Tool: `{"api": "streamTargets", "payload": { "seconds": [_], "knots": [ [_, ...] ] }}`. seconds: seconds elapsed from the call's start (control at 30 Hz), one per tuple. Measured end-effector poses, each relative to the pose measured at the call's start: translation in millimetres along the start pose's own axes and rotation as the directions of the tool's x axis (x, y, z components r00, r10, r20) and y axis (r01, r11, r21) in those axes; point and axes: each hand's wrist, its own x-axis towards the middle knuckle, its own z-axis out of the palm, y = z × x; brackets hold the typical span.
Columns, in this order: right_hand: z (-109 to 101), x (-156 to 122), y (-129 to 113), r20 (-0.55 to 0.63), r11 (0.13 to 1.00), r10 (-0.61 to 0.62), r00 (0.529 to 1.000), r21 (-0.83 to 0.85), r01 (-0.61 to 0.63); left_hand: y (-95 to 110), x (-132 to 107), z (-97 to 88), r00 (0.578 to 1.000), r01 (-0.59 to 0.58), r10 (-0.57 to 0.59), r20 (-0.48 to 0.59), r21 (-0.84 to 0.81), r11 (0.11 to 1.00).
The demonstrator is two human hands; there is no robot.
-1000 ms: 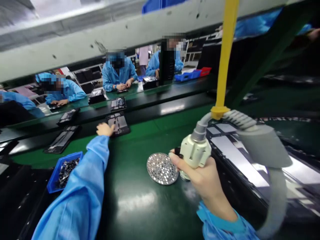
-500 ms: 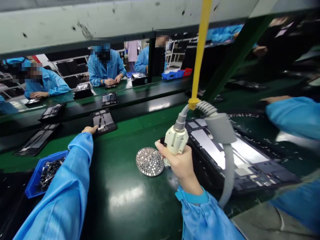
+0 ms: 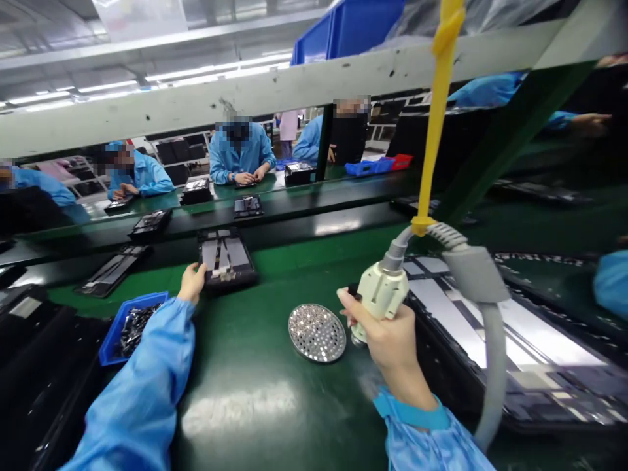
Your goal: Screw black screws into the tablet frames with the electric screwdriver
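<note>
My left hand (image 3: 191, 281) reaches forward and grips the left edge of a black tray with a panel in it (image 3: 224, 257) at the near side of the belt. Wrapped round a cream electric screwdriver (image 3: 380, 294), my right hand (image 3: 387, 340) holds it upright over the green table. The tool hangs from a yellow cord (image 3: 436, 111), and a grey hose (image 3: 483, 314) leaves its top. A round perforated metal dish (image 3: 316, 332) lies just left of the screwdriver's tip. A large dark panel (image 3: 495, 327) lies to its right.
A blue bin of small dark parts (image 3: 128, 324) sits at the left. More trays (image 3: 147, 224) ride the dark belt beyond. Several people in blue coats work across the line. Another person's blue sleeve (image 3: 611, 281) shows at the right edge.
My left hand has drawn the black tray nearer and to the right. The view has tilted up. My right hand still holds the screwdriver beside the dish.
</note>
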Motion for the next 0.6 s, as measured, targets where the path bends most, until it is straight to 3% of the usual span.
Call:
{"api": "streamTargets", "payload": {
  "seconds": [0.17, 0.23, 0.3, 0.37, 0.43, 0.5, 0.53, 0.57, 0.6],
  "knots": [
    [0, -6, -17, -0.015, 0.997, -0.076, 0.997, 0.030, 0.077, -78, -116, -47.2, 0.982, 0.110, -0.110, 0.151, 0.009, 0.994],
    [0, -9, -24, -0.001, 0.994, -0.102, 0.995, 0.035, 0.102, -100, -141, -73.1, 0.969, 0.042, -0.080, 0.236, 0.162, 0.986],
    [1, -11, -28, 0.003, 0.992, -0.119, 0.993, 0.041, 0.119, -102, -148, -92.7, 0.941, -0.114, -0.040, 0.336, 0.424, 0.898],
    [2, -12, -30, 0.005, 0.991, -0.130, 0.991, 0.044, 0.130, -83, -147, -94.4, 0.919, -0.317, 0.078, 0.387, 0.606, 0.730],
    [3, -11, -29, 0.010, 0.990, -0.137, 0.990, 0.045, 0.137, -49, -151, -70.8, 0.856, -0.510, 0.292, 0.427, 0.598, 0.618],
    [3, -9, -26, 0.031, 0.990, -0.132, 0.991, 0.051, 0.130, -13, -164, -24.6, 0.721, -0.686, 0.466, 0.513, 0.431, 0.586],
    [3, -8, -25, 0.042, 0.991, -0.122, 0.992, 0.058, 0.120, 3, -173, 3.1, 0.639, -0.747, 0.475, 0.605, 0.340, 0.571],
    [2, -8, -25, 0.055, 0.992, -0.108, 0.993, 0.068, 0.104, 18, -182, 31.2, 0.584, -0.773, 0.452, 0.674, 0.291, 0.564],
    [1, -8, -25, 0.069, 0.993, -0.093, 0.993, 0.076, 0.088, 30, -190, 57.4, 0.567, -0.773, 0.403, 0.719, 0.294, 0.562]
  ]
}}
